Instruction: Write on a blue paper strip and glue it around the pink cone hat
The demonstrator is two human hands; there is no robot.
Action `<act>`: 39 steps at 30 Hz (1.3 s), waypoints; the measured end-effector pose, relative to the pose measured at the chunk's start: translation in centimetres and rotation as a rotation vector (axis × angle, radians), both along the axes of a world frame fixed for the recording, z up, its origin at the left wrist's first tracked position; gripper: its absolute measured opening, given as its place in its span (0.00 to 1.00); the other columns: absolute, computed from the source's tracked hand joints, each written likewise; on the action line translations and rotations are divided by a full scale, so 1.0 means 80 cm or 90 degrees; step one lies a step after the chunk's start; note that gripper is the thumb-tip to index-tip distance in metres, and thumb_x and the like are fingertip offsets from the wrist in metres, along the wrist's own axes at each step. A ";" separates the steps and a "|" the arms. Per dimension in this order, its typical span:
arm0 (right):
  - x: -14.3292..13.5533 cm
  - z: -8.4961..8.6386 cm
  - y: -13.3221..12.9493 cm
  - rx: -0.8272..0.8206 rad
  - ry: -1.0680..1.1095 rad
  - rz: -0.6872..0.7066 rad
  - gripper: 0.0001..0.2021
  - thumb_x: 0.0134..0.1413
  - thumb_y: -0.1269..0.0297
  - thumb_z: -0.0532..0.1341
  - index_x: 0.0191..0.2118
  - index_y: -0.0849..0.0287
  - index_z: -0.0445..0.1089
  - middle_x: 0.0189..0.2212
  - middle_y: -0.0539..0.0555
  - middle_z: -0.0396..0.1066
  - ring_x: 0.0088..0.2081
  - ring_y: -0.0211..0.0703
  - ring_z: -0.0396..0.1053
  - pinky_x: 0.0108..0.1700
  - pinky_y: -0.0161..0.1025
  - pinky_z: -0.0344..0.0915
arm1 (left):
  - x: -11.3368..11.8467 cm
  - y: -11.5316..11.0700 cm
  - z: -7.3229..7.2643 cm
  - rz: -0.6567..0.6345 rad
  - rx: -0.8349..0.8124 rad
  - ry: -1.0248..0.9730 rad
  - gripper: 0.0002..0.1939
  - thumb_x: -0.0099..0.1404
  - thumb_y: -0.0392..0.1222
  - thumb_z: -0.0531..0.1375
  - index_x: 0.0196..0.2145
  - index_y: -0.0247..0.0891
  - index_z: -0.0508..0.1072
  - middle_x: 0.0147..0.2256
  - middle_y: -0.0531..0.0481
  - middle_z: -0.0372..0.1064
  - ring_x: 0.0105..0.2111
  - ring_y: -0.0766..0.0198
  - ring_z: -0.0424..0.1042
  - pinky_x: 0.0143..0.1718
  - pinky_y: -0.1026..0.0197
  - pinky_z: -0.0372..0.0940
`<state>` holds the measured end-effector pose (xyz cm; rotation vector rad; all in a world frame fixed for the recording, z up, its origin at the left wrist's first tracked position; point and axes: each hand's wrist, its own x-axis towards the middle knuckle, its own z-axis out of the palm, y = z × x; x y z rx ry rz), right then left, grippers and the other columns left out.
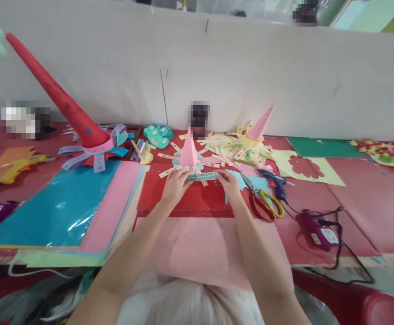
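Between my two hands a light blue paper strip (201,177) with a brown printed pattern is stretched flat. My left hand (177,185) pinches its left end, and my right hand (229,183) grips the right end. Just beyond the strip stands a pink paper cone (188,152), ringed by patterned paper strips spread out like rays. Light blue paper (261,183) lies partly under and to the right of my right hand. Beside it are scissors (264,201) with one red and one yellow handle. Red card (200,198) lies beneath my hands.
A tall red cone (57,97) and coloured sheets (57,203) occupy the left, near a yellow glue gun (22,168). On the right are a blue glue gun (276,181), its cable, and a purple power box (320,230). Another pink cone (261,124) stands behind, before a white partition (197,67).
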<state>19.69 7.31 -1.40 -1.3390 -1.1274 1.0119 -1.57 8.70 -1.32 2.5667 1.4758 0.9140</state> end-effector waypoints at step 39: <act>-0.031 0.007 -0.012 0.009 0.030 0.217 0.15 0.40 0.56 0.65 0.35 0.58 0.69 0.29 0.50 0.71 0.26 0.36 0.67 0.28 0.35 0.67 | 0.017 -0.020 0.011 -0.070 -0.145 -0.238 0.23 0.56 0.32 0.60 0.50 0.41 0.64 0.35 0.52 0.66 0.38 0.63 0.69 0.42 0.59 0.66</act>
